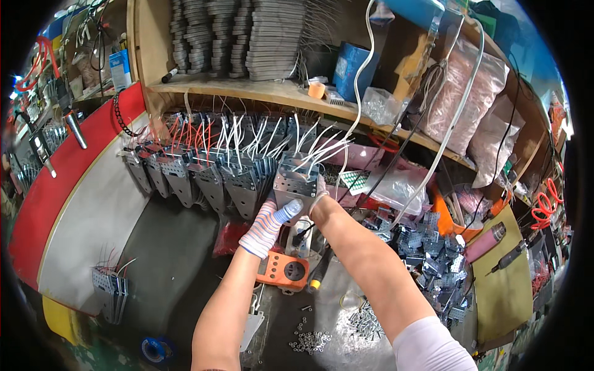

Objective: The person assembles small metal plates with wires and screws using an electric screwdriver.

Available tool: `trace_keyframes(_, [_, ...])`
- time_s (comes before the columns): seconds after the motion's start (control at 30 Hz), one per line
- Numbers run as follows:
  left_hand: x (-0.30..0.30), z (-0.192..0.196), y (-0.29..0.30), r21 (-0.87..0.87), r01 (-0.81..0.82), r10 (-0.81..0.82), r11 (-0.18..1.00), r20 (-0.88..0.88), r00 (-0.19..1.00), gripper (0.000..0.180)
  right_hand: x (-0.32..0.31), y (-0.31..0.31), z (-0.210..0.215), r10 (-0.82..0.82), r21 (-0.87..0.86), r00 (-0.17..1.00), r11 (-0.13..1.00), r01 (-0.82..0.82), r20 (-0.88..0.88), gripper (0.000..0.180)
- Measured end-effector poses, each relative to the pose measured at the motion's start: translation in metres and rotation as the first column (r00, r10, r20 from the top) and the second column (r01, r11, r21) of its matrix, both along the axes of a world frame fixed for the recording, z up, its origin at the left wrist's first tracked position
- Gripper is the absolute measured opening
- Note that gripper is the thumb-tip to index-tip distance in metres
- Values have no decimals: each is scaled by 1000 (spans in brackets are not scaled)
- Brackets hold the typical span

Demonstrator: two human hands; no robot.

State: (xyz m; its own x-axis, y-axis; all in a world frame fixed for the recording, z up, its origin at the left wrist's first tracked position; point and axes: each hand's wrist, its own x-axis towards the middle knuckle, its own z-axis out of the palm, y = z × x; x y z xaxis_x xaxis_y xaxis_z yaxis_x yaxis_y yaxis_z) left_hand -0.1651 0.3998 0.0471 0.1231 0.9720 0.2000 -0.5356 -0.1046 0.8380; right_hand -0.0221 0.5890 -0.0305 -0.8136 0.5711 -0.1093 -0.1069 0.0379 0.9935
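Workbench [167, 247], left hand [266, 227] curled around metal bracket [296, 183]

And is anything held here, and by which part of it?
A metal bracket, gripped near its lower end by the left hand. The right hand is at its right side, fingers mostly hidden, so its hold is unclear.
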Motion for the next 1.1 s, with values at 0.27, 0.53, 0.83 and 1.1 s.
trace_keyframes(0.27, [-28,-25,6,-33,-53,51,998,-77,996,75,-48,-57,56,-575,-823,682,563,-71,-452,58])
trace_keyframes(0.53, [-24,-23,6,-74,-55,54,996,-9,998,59,-50,-50,45,-807,-535,-545,365,-762,226,44])
trace_keyframes(0.83, [-35,-35,6,-216,-32,48,976,67,997,59,-62,-38,29,-562,194,-237,601,-776,792,39])
trace_keyframes(1.1, [-32,-46,27,-431,22,38,902,129,991,62,-73,-79,100,-538,236,-225,656,-717,812,54])
